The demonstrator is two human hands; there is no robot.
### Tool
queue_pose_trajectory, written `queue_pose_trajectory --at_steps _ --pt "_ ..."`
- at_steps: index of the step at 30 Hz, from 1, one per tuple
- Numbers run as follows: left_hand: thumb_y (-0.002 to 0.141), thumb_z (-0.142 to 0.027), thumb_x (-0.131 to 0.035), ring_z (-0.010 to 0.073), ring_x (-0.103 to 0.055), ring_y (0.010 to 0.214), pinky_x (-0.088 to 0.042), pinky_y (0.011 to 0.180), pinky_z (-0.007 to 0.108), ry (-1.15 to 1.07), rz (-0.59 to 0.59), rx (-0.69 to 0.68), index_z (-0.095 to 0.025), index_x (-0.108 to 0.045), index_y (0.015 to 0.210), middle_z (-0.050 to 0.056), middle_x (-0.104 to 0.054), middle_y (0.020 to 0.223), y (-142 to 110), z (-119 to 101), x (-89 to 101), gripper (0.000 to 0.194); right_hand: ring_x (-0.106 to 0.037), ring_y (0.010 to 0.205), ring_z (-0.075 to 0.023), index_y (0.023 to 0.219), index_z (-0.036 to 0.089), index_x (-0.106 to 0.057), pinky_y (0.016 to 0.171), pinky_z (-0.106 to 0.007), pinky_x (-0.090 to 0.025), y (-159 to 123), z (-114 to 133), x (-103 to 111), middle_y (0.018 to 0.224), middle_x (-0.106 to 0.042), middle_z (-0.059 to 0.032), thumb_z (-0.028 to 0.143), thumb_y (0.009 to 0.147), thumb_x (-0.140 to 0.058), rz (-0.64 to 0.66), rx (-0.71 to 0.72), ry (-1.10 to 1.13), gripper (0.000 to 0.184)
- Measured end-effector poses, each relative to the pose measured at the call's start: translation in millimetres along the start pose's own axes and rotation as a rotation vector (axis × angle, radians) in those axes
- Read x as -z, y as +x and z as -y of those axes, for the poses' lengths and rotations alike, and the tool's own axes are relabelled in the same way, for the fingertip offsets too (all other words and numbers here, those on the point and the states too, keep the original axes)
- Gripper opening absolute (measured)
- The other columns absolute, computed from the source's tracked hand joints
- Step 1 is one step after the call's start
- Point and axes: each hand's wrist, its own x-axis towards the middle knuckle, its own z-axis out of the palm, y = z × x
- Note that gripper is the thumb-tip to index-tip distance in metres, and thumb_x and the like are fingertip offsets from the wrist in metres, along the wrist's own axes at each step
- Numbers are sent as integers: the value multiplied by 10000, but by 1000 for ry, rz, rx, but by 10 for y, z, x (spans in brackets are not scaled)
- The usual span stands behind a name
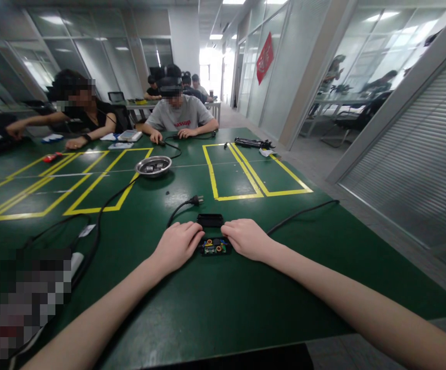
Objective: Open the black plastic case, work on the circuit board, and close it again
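Note:
An opened power adapter (209, 251) lies on the green table in front of me, its black case showing a circuit board with copper-coloured coils. My left hand (179, 241) is closed at its left end, and my right hand (246, 239) is closed at its right end. Both hands hide the ends of the case and where the cords enter. Just beyond, between the hands, sits the black case cover (209, 220), hollow side showing. A black cord with a plug (197, 200) curves up from behind my left hand. Another black cord (303, 211) runs off to the right.
A metal bowl (153, 166) with metal parts stands beyond my left hand. Yellow tape (238, 197) marks rectangles on the table (223, 308). A black tripod (252, 143) lies at the far right. A co-worker (179, 113) handles a cord opposite; another person (88, 113) sits left.

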Motion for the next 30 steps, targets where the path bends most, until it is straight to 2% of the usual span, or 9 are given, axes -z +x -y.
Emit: queue_pose_trajectory --at_steps 5,8,10,12,15,20,25,28,30 --pt "1055 -251 -444 221 -692 859 -539 785 333 -60 -54 10 -204 -645 1068 63 -712 990 -9 6 -53 207 -697 822 -201 972 186 -696 667 -278 -408 10 33 35 969 -747 -80 164 1009 -483 25 -48 -2 217" --pt "1050 -356 -473 278 -669 1096 -547 945 423 -62 -113 6 -201 -636 1203 128 -672 1240 -26 65 -45 272 -699 832 -195 1063 187 -706 714 -287 -477 -6 -17 -34 1096 -724 -84 146 953 -513 -94 -91 67 226" --pt "1010 -518 -545 352 -548 1342 -476 1083 529 -47 -103 -16 -207 -578 1372 175 -566 1468 -35 124 -33 478 -698 991 -231 1256 180 -668 846 -341 -532 -10 -81 -116 1309 -661 -129 152 892 -562 -238 -106 139 380" --pt "889 -702 -645 404 -445 1449 -402 1149 597 -51 -19 -53 -210 -480 1510 207 -472 1577 -41 176 -24 809 -619 1237 -290 1416 169 -586 1025 -435 -509 -3 -151 -201 1471 -571 -171 168 857 -599 -335 -75 202 560" --pt "775 -760 -733 402 -449 1457 -349 1197 597 -91 64 -89 -219 -423 1566 204 -490 1575 -43 208 -15 1008 -549 1344 -299 1388 182 -620 1126 -511 -449 12 -226 -278 1442 -619 -157 169 886 -591 -343 10 288 503" --pt "787 -577 -823 336 -588 1320 -447 1153 516 -244 29 -126 -228 -454 1526 157 -624 1434 -50 167 17 897 -664 1084 -256 1170 187 -681 981 -463 -541 2 -244 -245 1140 -731 -115 186 936 -623 -376 74 462 240" --pt "790 -447 -850 299 -656 1213 -554 1031 442 -359 -1 -141 -224 -496 1460 140 -643 1358 -58 116 57 790 -661 985 -208 1244 182 -657 887 -391 -571 -47 -211 -175 1129 -686 -104 139 978 -561 -393 174 655 287" --pt "818 -365 -820 248 -708 1034 -595 905 373 -362 13 -164 -217 -615 1300 96 -683 1191 -62 79 76 544 -658 984 -201 1185 184 -700 896 -378 -566 -85 -163 -135 1102 -672 -90 180 951 -647 -360 291 735 241" --pt "825 -332 -803 235 -713 1009 -598 878 348 -366 14 -178 -215 -659 1184 91 -679 1176 -66 57 82 403 -657 1012 -206 1099 184 -728 930 -386 -555 -106 -127 -116 1085 -670 -85 197 918 -707 -350 350 766 182"
